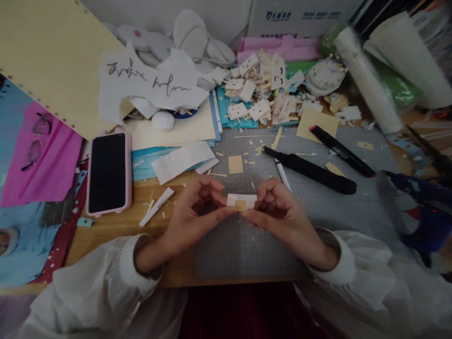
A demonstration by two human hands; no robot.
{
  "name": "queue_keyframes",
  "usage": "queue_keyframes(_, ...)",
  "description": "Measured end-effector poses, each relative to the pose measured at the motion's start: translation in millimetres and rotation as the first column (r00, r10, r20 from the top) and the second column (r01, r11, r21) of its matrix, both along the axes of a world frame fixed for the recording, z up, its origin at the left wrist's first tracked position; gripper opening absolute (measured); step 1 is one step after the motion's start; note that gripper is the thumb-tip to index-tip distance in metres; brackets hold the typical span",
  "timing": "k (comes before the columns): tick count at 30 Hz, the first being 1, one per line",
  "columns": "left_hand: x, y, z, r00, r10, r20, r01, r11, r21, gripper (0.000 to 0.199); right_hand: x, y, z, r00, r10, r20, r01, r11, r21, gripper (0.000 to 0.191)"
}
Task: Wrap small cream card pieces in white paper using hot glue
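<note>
Between my two hands is a small white paper strip point(251, 200) with a tan square patch on its lower middle. My left hand point(199, 207) pinches the strip's left end between thumb and fingers. At the other end, the thumb and fingers of my right hand point(278, 206) grip it. Both hands hover over the grey cutting mat point(243, 249). Just beyond them a tan paper square point(235, 165) lies flat among tiny scraps. To the right rest a black craft knife point(314, 172) and a black marker point(342, 151).
A pile of small white paper figures point(259, 89) with drawn faces stands at the back. Left of my hands are a phone point(108, 173) in a pink case, a folded white strip point(157, 206) and eyeglasses point(35, 150). A white roll point(369, 80) leans at the back right.
</note>
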State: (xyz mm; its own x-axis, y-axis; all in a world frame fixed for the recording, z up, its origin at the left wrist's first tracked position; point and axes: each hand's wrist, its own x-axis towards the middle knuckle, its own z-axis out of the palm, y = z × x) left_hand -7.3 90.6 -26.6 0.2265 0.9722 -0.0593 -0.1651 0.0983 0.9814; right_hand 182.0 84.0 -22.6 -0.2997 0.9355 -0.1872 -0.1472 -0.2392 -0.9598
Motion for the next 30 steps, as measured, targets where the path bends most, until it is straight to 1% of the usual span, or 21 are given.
queue_keyframes(2, -1.2, 1.3, 0.6, 1.0, -0.013, 0.01, 0.014, 0.998, -0.063, 0.033, -0.5, 0.9, -0.6, 1.0, 0.015, -0.004, -0.016, 0.999, -0.03, 0.026)
queue_keyframes(5, -2.7, 2.9, 1.4, 0.998, -0.035, 0.043, 0.04, 0.993, -0.114, 0.031, 0.3, 2.1, -1.5, 0.994, 0.108, 0.023, -0.107, 0.994, -0.03, 0.019)
queue_keyframes(7, -3.4, 3.7, 1.9, 0.996, -0.054, 0.072, 0.064, 0.988, -0.137, 0.03, 1.7, 2.0, -1.4, 0.983, 0.161, 0.09, -0.165, 0.986, 0.039, 0.014)
queue_keyframes(9, -4.1, 4.2, 2.2, 0.991, -0.087, 0.1, 0.101, 0.985, -0.142, 0.029, 3.4, 1.5, -0.7, 0.97, 0.183, 0.161, -0.203, 0.972, 0.115, 0.017)
queue_keyframes(11, -4.9, 4.2, 2.3, 0.985, -0.135, 0.104, 0.146, 0.983, -0.113, 0.027, 5.1, 1.4, 0.3, 0.959, 0.204, 0.198, -0.233, 0.962, 0.139, 0.021)
queue_keyframes(16, -6.2, 2.7, 3.4, 0.975, -0.223, -0.01, 0.223, 0.975, 0.015, 0.024, 9.7, 5.6, 1.8, 0.933, 0.318, 0.169, -0.335, 0.939, 0.082, 0.024)
queue_keyframes(18, -5.9, 2.8, 4.6, 0.964, -0.254, -0.08, 0.258, 0.965, 0.043, 0.015, 11.2, 7.4, 2.0, 0.918, 0.354, 0.177, -0.372, 0.924, 0.086, 0.024)
queue_keyframes(19, -5.7, 3.1, 5.2, 0.957, -0.268, -0.115, 0.274, 0.961, 0.042, 0.009, 11.7, 7.9, 2.2, 0.915, 0.356, 0.191, -0.378, 0.921, 0.096, 0.025)
queue_keyframes(20, -5.5, 3.4, 5.8, 0.949, -0.281, -0.142, 0.288, 0.957, 0.033, 0.007, 12.1, 8.2, 2.4, 0.915, 0.345, 0.207, -0.373, 0.922, 0.11, 0.025)
queue_keyframes(23, -5.8, 3.7, 6.4, 0.939, -0.299, -0.172, 0.305, 0.952, 0.008, 0.01, 12.6, 8.0, 2.9, 0.933, 0.263, 0.245, -0.309, 0.935, 0.175, 0.022)
queue_keyframes(26, -6.7, 3.0, 6.6, 0.922, -0.31, -0.23, 0.327, 0.944, 0.037, 0.011, 13.1, 7.5, 2.9, 0.95, 0.192, 0.246, -0.253, 0.935, 0.247, 0.016)
queue_keyframes(28, -6.8, 2.5, 7.5, 0.905, -0.333, -0.263, 0.36, 0.931, 0.06, 0.01, 13.3, 7.1, 2.7, 0.949, 0.19, 0.253, -0.258, 0.928, 0.269, 0.015)
queue_keyframes(30, -6.4, 2.3, 8.9, 0.897, -0.348, -0.273, 0.378, 0.923, 0.064, 0.011, 13.0, 6.2, 2.7, 0.933, 0.23, 0.278, -0.305, 0.915, 0.265, 0.017)
